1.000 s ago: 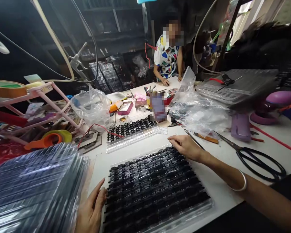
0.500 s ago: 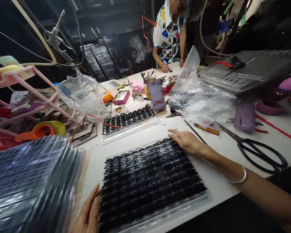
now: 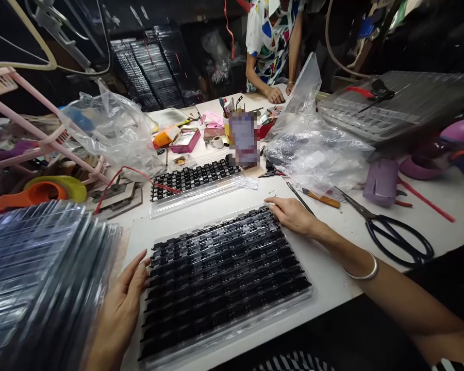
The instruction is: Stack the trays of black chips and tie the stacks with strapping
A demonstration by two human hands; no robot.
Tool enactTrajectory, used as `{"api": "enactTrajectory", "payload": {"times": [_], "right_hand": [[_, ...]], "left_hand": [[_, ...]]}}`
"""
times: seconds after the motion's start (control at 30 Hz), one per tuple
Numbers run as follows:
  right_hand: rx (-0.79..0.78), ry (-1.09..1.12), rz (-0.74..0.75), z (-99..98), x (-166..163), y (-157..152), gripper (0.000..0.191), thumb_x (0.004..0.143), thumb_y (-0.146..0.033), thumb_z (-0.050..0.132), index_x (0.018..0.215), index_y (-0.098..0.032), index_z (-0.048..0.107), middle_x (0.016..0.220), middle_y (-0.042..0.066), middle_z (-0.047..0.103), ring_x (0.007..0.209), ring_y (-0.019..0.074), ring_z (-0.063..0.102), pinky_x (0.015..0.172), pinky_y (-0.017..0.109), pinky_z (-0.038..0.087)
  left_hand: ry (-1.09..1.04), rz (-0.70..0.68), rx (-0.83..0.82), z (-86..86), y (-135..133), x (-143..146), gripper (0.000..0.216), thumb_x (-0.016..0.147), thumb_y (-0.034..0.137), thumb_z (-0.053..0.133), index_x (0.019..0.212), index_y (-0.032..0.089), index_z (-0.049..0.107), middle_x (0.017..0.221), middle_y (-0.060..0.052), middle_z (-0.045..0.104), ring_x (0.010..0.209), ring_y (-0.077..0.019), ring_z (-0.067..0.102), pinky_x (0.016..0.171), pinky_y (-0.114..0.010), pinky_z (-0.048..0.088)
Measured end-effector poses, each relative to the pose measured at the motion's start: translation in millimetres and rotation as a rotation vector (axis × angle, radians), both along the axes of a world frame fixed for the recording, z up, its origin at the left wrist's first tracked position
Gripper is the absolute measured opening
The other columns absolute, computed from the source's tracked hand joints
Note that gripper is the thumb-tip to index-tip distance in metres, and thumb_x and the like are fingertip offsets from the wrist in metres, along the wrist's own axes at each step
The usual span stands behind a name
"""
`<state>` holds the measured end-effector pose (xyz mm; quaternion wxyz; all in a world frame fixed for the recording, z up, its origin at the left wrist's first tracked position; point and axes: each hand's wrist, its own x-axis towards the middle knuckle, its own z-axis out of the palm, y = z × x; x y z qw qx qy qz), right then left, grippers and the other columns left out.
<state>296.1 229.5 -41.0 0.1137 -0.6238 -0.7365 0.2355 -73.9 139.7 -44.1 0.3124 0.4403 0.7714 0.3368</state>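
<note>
A clear plastic tray (image 3: 255, 320) lies at a slant on the white tabletop in front of me, filled with rows of small black plastic parts (image 3: 220, 268). My left hand (image 3: 129, 288) holds its left edge, thumb and fingers at the rim. At the far right corner, my right hand (image 3: 290, 214) pinches the rim; a silver bangle sits on that wrist. Just beyond lies a second clear tray (image 3: 193, 198) of black parts, with a red strip across it. To the left of my left hand rises a stack of clear trays (image 3: 34, 268).
Black-handled scissors (image 3: 398, 237), an orange-handled knife (image 3: 320, 198) and a purple case (image 3: 382, 180) lie right. Crumpled plastic bags (image 3: 313, 149) and a pink rack (image 3: 42, 134) flank the far tray. Across the table stands a co-worker (image 3: 272, 51), hands on the surface.
My view has tilted down and shifted a little right. My left hand has moved farther up the tray's left edge. My right forefinger, stretched out before, has drawn in onto the corner.
</note>
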Motion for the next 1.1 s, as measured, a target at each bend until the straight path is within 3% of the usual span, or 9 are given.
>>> {"api": "enactTrajectory", "payload": {"times": [0.1,0.2,0.3,0.37,0.47,0.57,0.8,0.93,1.1], "right_hand": [[0.003,-0.037,0.025,-2.5,1.0,0.5,0.042,0.093,-0.030,0.036,0.126,-0.015,0.057,0.111,0.013,0.067,0.101,0.0262,0.063,0.086,0.035,0.044],[0.030,-0.138,0.024,0.3,1.5,-2.8,0.044,0.094,-0.033,0.035,0.130,-0.015,0.052,0.097,0.014,0.071,0.088,0.0272,0.065,0.077,0.037,0.046],[0.201,-0.172,0.005,11.3,-1.4,-13.5,0.045,0.094,-0.035,0.038,0.131,-0.012,0.049,0.090,0.013,0.069,0.079,0.0251,0.063,0.071,0.036,0.045],[0.323,-0.110,0.090,18.4,-7.3,-24.0,0.049,0.093,-0.042,0.043,0.130,-0.012,0.049,0.095,0.012,0.065,0.084,0.0231,0.059,0.074,0.035,0.045],[0.374,-0.111,0.268,21.2,-22.0,-39.1,0.061,0.083,-0.054,0.055,0.131,-0.017,0.048,0.109,0.012,0.059,0.096,0.0254,0.053,0.082,0.040,0.042],[0.387,-0.191,0.307,18.3,-34.0,-47.5,0.063,0.080,-0.049,0.062,0.133,-0.019,0.047,0.118,0.013,0.054,0.105,0.0299,0.050,0.085,0.046,0.038],[0.445,-0.003,0.135,25.7,-6.0,-76.2,0.046,0.089,-0.040,0.052,0.130,-0.019,0.048,0.114,0.011,0.057,0.104,0.0246,0.054,0.085,0.041,0.039],[0.345,0.151,-0.064,7.2,7.9,-116.7,0.036,0.093,-0.033,0.046,0.125,-0.019,0.052,0.105,0.008,0.064,0.097,0.0222,0.059,0.084,0.041,0.045],[0.298,0.324,-0.239,-11.5,-4.1,-158.7,0.034,0.093,-0.035,0.044,0.121,-0.019,0.056,0.107,0.010,0.063,0.101,0.0216,0.058,0.088,0.040,0.049]], "left_hand": [[-0.019,0.038,0.040,-7.4,0.8,-1.0,0.068,0.072,0.067,0.053,0.125,0.024,0.056,0.117,-0.005,0.063,0.092,-0.0213,0.060,0.083,-0.032,0.050],[-0.095,0.075,0.055,-12.7,-4.4,-3.0,0.062,0.076,0.062,0.054,0.126,0.025,0.055,0.119,-0.004,0.063,0.093,-0.0186,0.061,0.085,-0.028,0.049],[-0.124,0.068,0.053,-13.7,-11.2,-5.0,0.058,0.077,0.059,0.055,0.125,0.027,0.055,0.119,-0.004,0.063,0.092,-0.0177,0.061,0.087,-0.027,0.048],[-0.122,0.053,0.048,-13.0,-17.4,-5.8,0.059,0.077,0.060,0.055,0.126,0.027,0.055,0.120,-0.004,0.063,0.093,-0.0184,0.061,0.088,-0.027,0.048],[-0.110,0.040,0.028,-11.6,-31.5,-6.2,0.058,0.077,0.061,0.054,0.126,0.030,0.055,0.121,-0.002,0.062,0.097,-0.0189,0.061,0.092,-0.029,0.047],[-0.095,0.045,0.008,-9.2,-50.2,-5.8,0.056,0.078,0.062,0.052,0.126,0.034,0.054,0.121,0.001,0.062,0.099,-0.0188,0.060,0.094,-0.030,0.046],[-0.121,0.060,-0.059,-3.2,-94.9,-6.5,0.057,0.077,0.064,0.050,0.128,0.038,0.051,0.122,0.003,0.062,0.102,-0.0218,0.061,0.095,-0.035,0.047],[-0.121,0.096,-0.063,-2.0,-110.3,0.5,0.060,0.074,0.067,0.051,0.126,0.036,0.053,0.123,0.003,0.061,0.107,-0.0243,0.060,0.102,-0.040,0.042],[-0.109,0.139,-0.058,6.4,-124.3,14.0,0.065,0.071,0.069,0.054,0.126,0.033,0.055,0.119,0.001,0.064,0.103,-0.0257,0.062,0.098,-0.040,0.046]]}}
